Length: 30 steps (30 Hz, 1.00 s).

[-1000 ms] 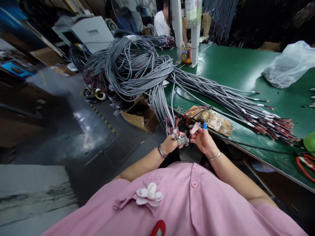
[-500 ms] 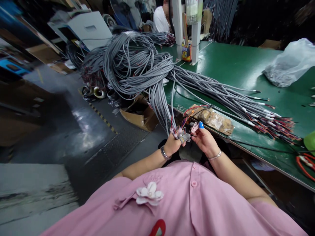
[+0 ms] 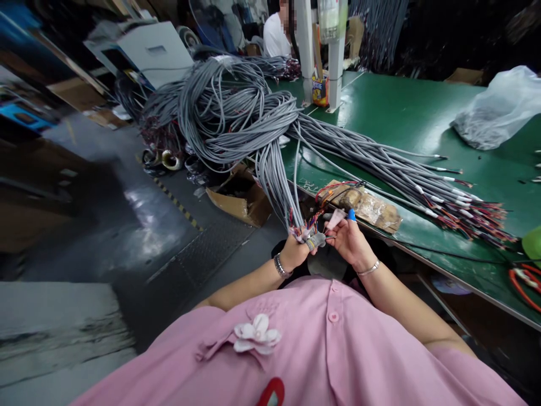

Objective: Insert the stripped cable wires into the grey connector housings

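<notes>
Grey cables (image 3: 276, 180) hang over the table edge to my left hand (image 3: 295, 252), which is closed around their ends. Stripped coloured wires (image 3: 313, 219) fan out above its fingers. A grey cover (image 3: 316, 241) sits on the left thumb. Just to the right, my right hand (image 3: 351, 243) has its fingers drawn together at thin wire ends coming from the bundle. Its thumb wears a blue cover (image 3: 352, 215). Beside that thumb is a pale pink piece (image 3: 336, 219); whether it is a finger cover or something held, I cannot tell.
On the green table (image 3: 389, 101) lie more grey cables (image 3: 372, 155) with bared ends, a plastic-wrapped block (image 3: 367, 206) and a clear plastic bag (image 3: 494, 110). A cardboard box (image 3: 240, 200) stands below the edge. A person (image 3: 276, 34) is at the back.
My right hand has shifted slightly right, its thumb tilting away, and the pale pink piece has turned. My left hand has moved a little left and down with the cable ends.
</notes>
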Motion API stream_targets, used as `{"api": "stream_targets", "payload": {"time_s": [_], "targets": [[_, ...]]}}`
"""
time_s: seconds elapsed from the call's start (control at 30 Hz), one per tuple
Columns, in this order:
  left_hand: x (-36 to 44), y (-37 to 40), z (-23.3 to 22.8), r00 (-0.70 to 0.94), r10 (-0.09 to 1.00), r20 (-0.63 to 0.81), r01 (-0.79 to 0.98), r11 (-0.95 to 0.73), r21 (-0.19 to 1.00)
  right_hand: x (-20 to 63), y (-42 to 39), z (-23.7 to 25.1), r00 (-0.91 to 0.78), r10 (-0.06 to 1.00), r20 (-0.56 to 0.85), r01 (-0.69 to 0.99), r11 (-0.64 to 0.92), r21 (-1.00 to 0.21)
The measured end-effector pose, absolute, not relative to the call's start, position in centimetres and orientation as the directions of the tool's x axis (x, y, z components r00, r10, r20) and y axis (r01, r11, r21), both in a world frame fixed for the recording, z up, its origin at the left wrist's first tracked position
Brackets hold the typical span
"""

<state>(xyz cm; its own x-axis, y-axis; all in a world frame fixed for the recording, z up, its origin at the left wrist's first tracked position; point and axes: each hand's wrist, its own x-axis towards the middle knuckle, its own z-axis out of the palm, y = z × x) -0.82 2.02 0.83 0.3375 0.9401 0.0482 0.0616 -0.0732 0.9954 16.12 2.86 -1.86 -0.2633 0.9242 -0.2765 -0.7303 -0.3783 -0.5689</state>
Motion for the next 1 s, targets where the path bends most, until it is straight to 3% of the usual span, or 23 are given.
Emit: {"api": "stream_targets", "payload": {"time_s": [0.27, 0.6, 0.77, 1.0], "targets": [[-0.7, 1.3, 1.2, 0.253, 0.962, 0.100, 0.114, -0.132, 0.985, 16.2, 2.8, -1.7, -0.195, 0.951, -0.239, -0.729, -0.304, -0.614], [0.0, 1.6, -0.4, 0.188, 0.973, 0.131, 0.183, -0.165, 0.969, 15.7, 3.1, -1.9, -0.139, 0.942, -0.306, -0.747, -0.302, -0.592], [-0.2, 1.6, -0.7, 0.218, 0.963, 0.158, 0.239, -0.210, 0.948, 15.4, 3.2, -1.9, -0.087, 0.949, -0.303, -0.771, -0.257, -0.583], [-0.5, 1.5, -0.6, 0.224, 0.963, 0.147, 0.193, -0.192, 0.962, 15.9, 2.6, -2.4, -0.209, 0.941, -0.265, -0.740, -0.329, -0.586]]}}
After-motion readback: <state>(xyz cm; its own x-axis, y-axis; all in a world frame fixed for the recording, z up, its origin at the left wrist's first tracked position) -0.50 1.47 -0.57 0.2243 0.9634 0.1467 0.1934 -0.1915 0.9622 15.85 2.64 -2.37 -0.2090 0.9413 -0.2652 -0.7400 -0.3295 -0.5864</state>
